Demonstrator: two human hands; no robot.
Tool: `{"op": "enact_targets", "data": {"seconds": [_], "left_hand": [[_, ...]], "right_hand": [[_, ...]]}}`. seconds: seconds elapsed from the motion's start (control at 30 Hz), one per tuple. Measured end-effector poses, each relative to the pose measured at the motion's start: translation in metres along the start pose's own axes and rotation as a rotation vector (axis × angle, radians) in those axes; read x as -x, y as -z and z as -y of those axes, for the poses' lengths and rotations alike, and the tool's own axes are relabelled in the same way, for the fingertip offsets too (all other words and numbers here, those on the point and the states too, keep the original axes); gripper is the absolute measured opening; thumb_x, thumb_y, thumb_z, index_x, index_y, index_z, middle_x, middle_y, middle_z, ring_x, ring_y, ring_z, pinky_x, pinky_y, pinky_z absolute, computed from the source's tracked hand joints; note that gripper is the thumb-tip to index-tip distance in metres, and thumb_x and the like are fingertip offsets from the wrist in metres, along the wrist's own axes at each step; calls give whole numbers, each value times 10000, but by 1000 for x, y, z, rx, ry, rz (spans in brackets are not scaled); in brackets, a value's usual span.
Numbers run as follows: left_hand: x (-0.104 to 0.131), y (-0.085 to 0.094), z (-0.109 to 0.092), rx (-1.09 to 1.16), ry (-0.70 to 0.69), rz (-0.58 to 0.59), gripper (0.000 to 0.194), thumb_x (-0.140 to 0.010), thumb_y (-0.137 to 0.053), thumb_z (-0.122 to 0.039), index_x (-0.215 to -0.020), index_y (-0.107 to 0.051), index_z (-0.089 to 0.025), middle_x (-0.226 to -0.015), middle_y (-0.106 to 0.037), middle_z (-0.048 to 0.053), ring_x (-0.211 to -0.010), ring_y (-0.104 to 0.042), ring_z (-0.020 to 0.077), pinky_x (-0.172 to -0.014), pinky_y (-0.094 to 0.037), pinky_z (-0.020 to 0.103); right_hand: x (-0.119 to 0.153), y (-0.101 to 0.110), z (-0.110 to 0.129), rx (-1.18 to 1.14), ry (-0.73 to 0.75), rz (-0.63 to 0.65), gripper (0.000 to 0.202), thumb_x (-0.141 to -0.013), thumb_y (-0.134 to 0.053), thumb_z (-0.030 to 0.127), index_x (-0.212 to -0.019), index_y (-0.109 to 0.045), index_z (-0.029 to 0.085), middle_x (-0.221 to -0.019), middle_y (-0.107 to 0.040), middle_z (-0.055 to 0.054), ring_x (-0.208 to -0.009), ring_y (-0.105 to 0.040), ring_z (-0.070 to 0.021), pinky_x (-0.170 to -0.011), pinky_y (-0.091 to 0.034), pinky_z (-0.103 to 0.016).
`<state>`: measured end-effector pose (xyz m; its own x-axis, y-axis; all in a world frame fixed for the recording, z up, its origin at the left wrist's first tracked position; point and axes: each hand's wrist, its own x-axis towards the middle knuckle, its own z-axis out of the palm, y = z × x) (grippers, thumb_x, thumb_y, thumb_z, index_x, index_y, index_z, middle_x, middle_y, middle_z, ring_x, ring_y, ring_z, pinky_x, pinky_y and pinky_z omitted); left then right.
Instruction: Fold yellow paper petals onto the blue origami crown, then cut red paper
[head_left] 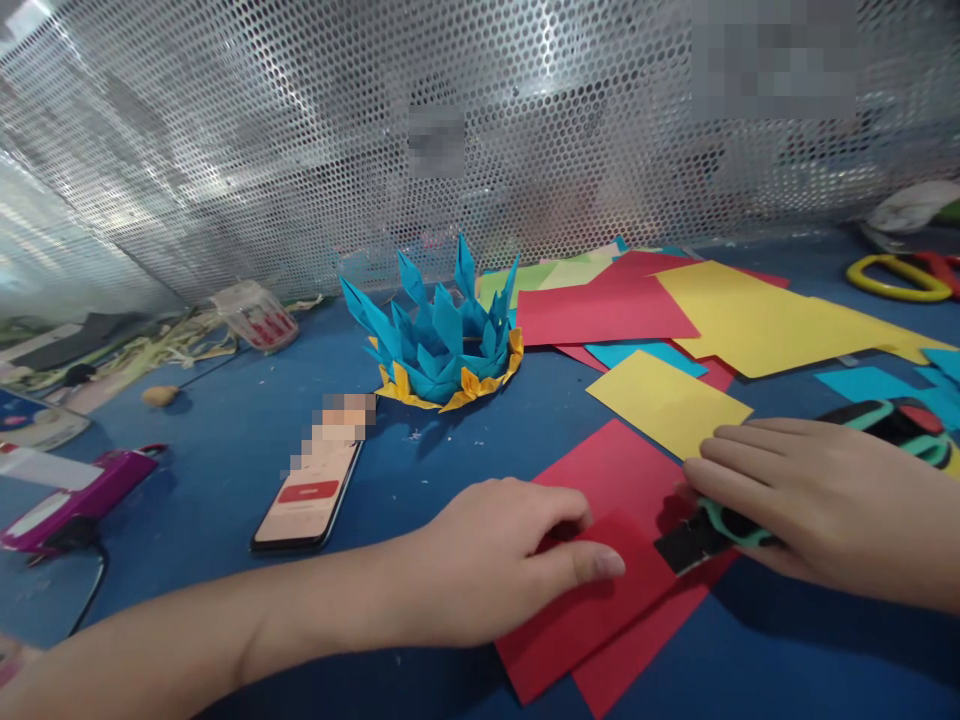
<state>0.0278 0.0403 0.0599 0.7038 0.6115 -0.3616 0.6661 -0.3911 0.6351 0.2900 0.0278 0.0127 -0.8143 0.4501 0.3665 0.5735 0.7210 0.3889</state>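
My left hand (pixel 517 560) rests on red paper (pixel 600 615) at the lower middle, its thumb and curled fingers closed at the sheet. Whether they pinch the paper is hard to tell. On the right, my right hand (pixel 825 500) is closed around a black and green tool (pixel 724 520), whose dark flat end lies over the red sheets. Several red sheets overlap at angles beneath both hands. A small yellow sheet (pixel 667 400) touches them from behind. Beyond my left hand stands a blue folded-paper piece (pixel 442 340) with an orange folded rim.
A phone (pixel 311 500) lies left of centre. Coloured sheets (pixel 765 315) spread at the back right, near yellow-handled scissors (pixel 896 278). A clear jar (pixel 259 318) and a purple corded tool (pixel 82 500) are at left. Perforated metal (pixel 337 130) closes off the back.
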Motion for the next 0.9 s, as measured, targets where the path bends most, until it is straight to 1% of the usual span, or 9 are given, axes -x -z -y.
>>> {"op": "enact_targets", "data": {"seconds": [0.07, 0.27, 0.43, 0.7, 0.9], "left_hand": [[-1, -1, 1, -12, 2, -7, 401, -972, -476, -467, -685, -365, -210, -645, -404, -58, -613, -340, 123, -555, -219, 283], [-3, -5, 3, -2, 1, -75, 363, -979, -472, -421, -697, -389, -208, -661, -446, -58, -629, -377, 125, -583, -216, 288], [-5, -6, 5, 31, 19, -78, 344, -975, -486, -393, -697, -402, -207, -671, -449, -65, -641, -382, 123, -599, -240, 278], [-5, -6, 6, 73, 40, -82, 346, -977, -481, -378, -691, -390, -206, -678, -434, -68, -655, -376, 123, -603, -252, 273], [-3, -6, 7, 93, 40, -93, 325, -978, -483, -367, -706, -406, -207, -703, -455, -67, -673, -391, 122, -609, -265, 271]], "right_hand": [[0, 1, 2, -14, -4, 3, 200, -704, -404, 121, -784, -565, 208, -647, -594, -42, -549, -625, -216, -483, -513, -331], [1, 1, 3, -25, -22, 12, 198, -686, -410, 122, -801, -539, 218, -652, -582, -35, -540, -613, -213, -480, -503, -331], [2, -1, 3, -29, -4, 8, 188, -698, -410, 112, -795, -513, 235, -654, -583, -21, -558, -609, -203, -495, -487, -316], [5, 0, -1, -1, 15, -8, 198, -734, -383, 106, -806, -522, 227, -684, -629, -46, -591, -644, -210, -502, -510, -322], [5, 1, -4, 9, 21, -12, 205, -723, -381, 108, -808, -523, 229, -665, -620, -35, -578, -642, -200, -500, -508, -317]]}}
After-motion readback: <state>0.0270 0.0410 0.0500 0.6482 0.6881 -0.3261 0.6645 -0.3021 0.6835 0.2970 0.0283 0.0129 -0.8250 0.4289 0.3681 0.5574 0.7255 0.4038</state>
